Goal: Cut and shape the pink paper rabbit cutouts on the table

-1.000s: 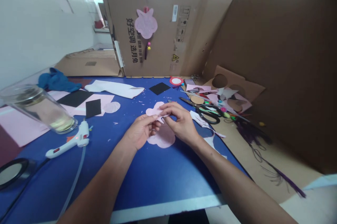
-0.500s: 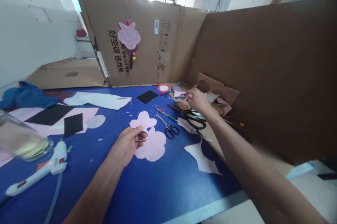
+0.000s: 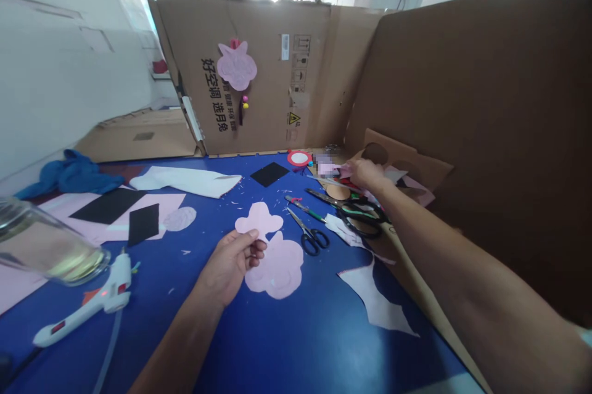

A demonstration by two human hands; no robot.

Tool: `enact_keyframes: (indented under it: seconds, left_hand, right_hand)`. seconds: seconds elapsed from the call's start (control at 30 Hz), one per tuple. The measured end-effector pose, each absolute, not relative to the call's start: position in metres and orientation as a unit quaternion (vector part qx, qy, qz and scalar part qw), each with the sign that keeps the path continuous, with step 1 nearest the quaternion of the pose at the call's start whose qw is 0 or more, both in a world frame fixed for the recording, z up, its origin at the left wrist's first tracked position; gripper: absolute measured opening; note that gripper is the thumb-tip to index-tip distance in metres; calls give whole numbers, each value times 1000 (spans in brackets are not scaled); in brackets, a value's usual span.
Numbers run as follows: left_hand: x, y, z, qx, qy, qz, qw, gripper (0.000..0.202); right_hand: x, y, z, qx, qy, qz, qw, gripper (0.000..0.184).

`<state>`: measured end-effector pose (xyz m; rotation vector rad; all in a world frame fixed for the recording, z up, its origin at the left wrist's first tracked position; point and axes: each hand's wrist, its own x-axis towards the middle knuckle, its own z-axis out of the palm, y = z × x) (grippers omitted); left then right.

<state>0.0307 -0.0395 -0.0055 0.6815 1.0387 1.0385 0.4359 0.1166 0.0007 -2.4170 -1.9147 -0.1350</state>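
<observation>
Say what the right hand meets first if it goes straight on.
Probably the blurred pink item just beyond the right hand, then the red-rimmed disc; depth is unclear.

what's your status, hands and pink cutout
Left hand pinches small pink cutout at its lower edge. Right hand out in the scrap pile, grip unclear. Small scissors lie right of the cutout, apart.

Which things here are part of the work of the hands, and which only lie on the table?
In hand:
- left hand pinching the small pink cutout
- large pink flower shape next to it
- right hand at the scrap pile

Lying about:
- small scissors
- large scissors
- glue gun
- glass jar
- blue cloth
- black square
</observation>
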Motion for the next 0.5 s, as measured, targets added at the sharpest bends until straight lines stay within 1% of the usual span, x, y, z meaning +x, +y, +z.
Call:
enact_keyframes:
  seconds: [0.1,0.17,0.4,0.5]
  left_hand:
    - [30,-38,-7,302,467,464,689,32]
    - [30,-38,-8,302,468,464,689,32]
    - [29,-37,-8,309,457,465,693,33]
    - [29,-38,-7,316,449,470,691,33]
  right_hand:
    - [435,117,-1,-796,-601,-64,38,35]
    - [434,112,-1,-798,-595,-80,48,32]
    - [430,67,12,-785,-601,-132,74,40]
    - [422,36,22,-785,-605,-125,48,36]
